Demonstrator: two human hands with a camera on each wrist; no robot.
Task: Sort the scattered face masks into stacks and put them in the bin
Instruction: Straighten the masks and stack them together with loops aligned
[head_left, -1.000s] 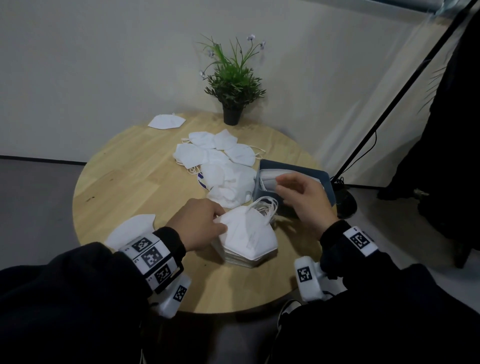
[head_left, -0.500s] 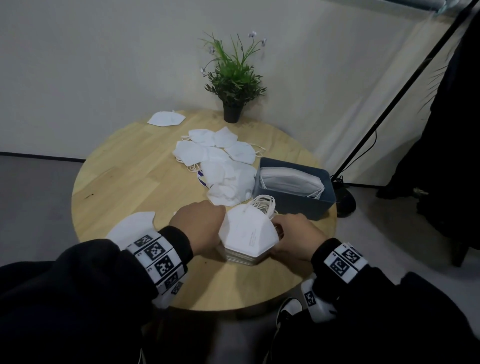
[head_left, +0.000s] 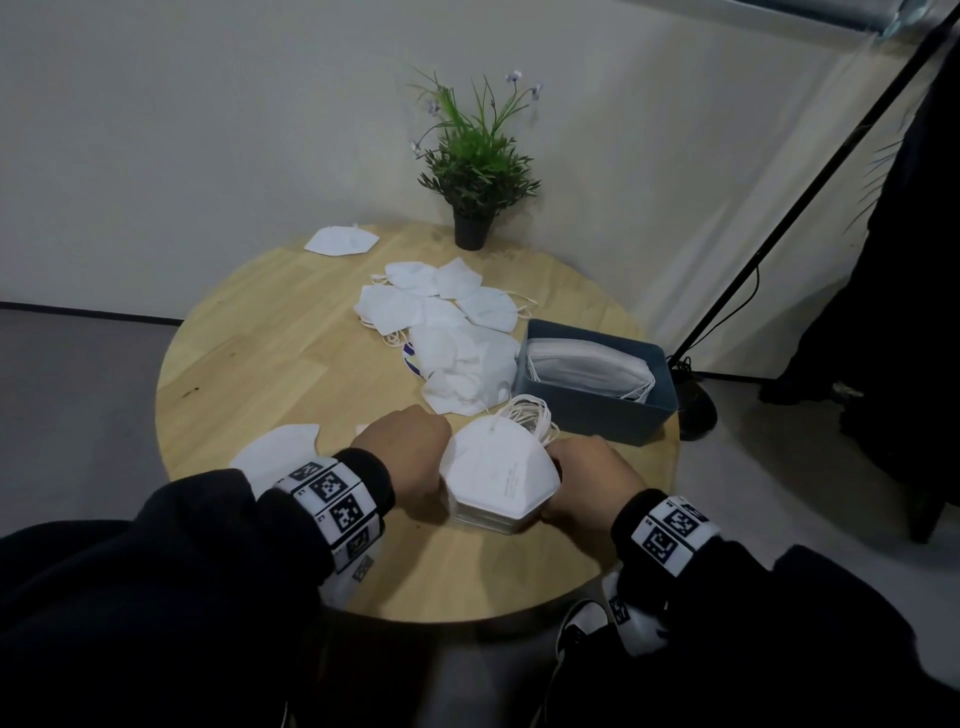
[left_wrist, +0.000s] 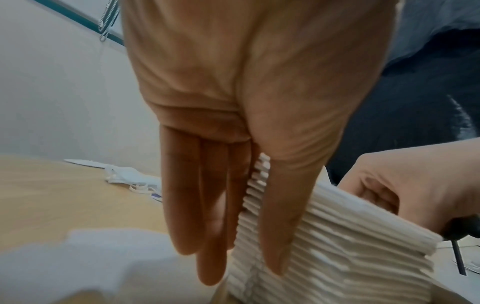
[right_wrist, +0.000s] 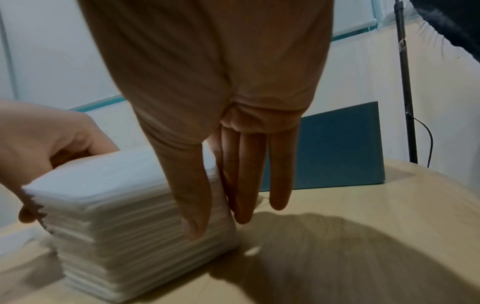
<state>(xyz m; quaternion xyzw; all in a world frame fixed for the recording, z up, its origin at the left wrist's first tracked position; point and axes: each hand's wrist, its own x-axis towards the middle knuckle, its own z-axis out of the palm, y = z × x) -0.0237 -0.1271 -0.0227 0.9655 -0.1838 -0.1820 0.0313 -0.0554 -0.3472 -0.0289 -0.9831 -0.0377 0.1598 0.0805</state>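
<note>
Squaring the mask stack (head_left: 497, 480) at near counter (head_left: 270, 374) edge, left hand (head_left: 402, 457) and right hand (head_left: 589, 480) pressed flat-fingered on opposite sides; next, probably: clamp, lift, lower into half-filled bin (head_left: 597, 410) far-right, keeping ear loops (head_left: 527, 415) tucked.

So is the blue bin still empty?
No, the blue bin already holds a stack of white masks, plain in the head view.
</note>
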